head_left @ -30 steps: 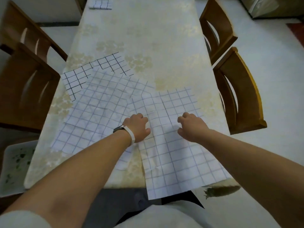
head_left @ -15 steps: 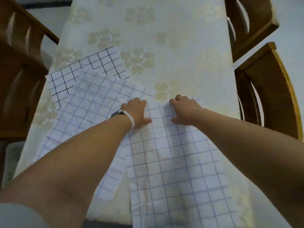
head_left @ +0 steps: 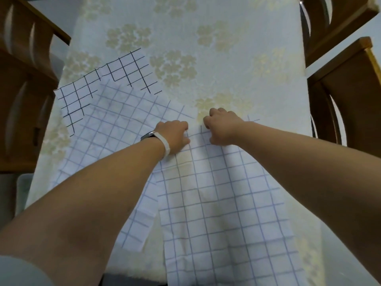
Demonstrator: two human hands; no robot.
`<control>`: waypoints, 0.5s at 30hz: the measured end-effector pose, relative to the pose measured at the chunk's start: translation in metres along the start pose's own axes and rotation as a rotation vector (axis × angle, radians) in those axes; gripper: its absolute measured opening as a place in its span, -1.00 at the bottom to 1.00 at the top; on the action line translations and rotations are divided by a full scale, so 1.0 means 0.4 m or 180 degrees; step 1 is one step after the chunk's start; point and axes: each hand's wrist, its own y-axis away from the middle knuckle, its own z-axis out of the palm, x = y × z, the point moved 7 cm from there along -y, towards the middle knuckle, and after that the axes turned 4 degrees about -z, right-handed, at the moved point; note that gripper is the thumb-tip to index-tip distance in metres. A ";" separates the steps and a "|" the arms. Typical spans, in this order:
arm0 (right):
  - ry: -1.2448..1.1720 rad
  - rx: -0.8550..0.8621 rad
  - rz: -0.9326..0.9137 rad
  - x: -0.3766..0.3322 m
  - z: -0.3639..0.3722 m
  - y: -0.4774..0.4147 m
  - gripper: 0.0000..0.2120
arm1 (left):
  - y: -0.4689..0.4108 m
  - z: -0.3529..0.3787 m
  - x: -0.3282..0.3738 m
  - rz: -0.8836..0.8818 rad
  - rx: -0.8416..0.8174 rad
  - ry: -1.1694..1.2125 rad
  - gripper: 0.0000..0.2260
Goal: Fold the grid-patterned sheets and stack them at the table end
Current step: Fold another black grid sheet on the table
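Now, front sheet point(head_left: 222, 203): we see the blue-gridded one lying lengthways on the counter point(head_left: 216, 38). Its near end hangs past the counter's near edge, and long ripples run down it.
Left hand point(head_left: 174, 134): curled over the far edge of the front sheet with the thumb on top, gripping that edge. A white wristband point(head_left: 166, 145) sits on the wrist.
Right hand point(head_left: 221, 125): curled the same way, gripping the same far edge just beside the left hand, with the knuckles reaching onto the floral cloth.
Middle sheet point(head_left: 115, 124): a paler blue grid, lying skewed, partly under the front sheet and under our left forearm.
Black-grid sheet point(head_left: 123, 73): far left of the pile, with its near part tucked under the middle sheet.
Left chair point(head_left: 22, 83): wooden, close against the counter's left side.
Right chair point(head_left: 348, 96): wooden, at the counter's right side.
Change: a second ago both hands lay near the middle of the front sheet. We have since slid them up to its far edge, which they had already reached half a second ago. Our view has closed in, and the folded stack at the counter's far end has dropped out of view.
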 end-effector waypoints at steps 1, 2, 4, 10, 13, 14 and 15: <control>-0.0049 0.0017 -0.0004 -0.002 -0.002 0.003 -0.72 | 0.005 -0.003 0.000 0.0043 0.0074 0.0117 -0.85; -0.0096 0.0031 0.0009 -0.002 -0.003 0.006 -0.78 | 0.011 -0.005 -0.001 0.0076 0.0121 0.0235 -0.89; -0.0128 0.0052 0.0056 0.000 -0.007 0.016 -0.86 | 0.027 -0.010 -0.005 0.0151 0.0190 0.0421 -0.87; -0.0041 0.0275 0.0187 0.020 -0.028 0.059 -0.89 | 0.088 -0.062 -0.014 0.0388 0.0502 0.0663 -0.87; -0.0016 0.0624 0.0287 0.030 -0.070 0.102 -0.84 | 0.118 -0.110 -0.025 0.0385 0.0709 0.0662 -0.88; 0.0006 0.0766 0.0306 0.029 -0.091 0.119 -0.83 | 0.129 -0.127 -0.030 0.0379 0.0778 0.0654 -0.89; 0.0041 0.0907 0.0321 0.027 -0.114 0.139 -0.83 | 0.140 -0.145 -0.034 0.0380 0.0843 0.0645 -0.89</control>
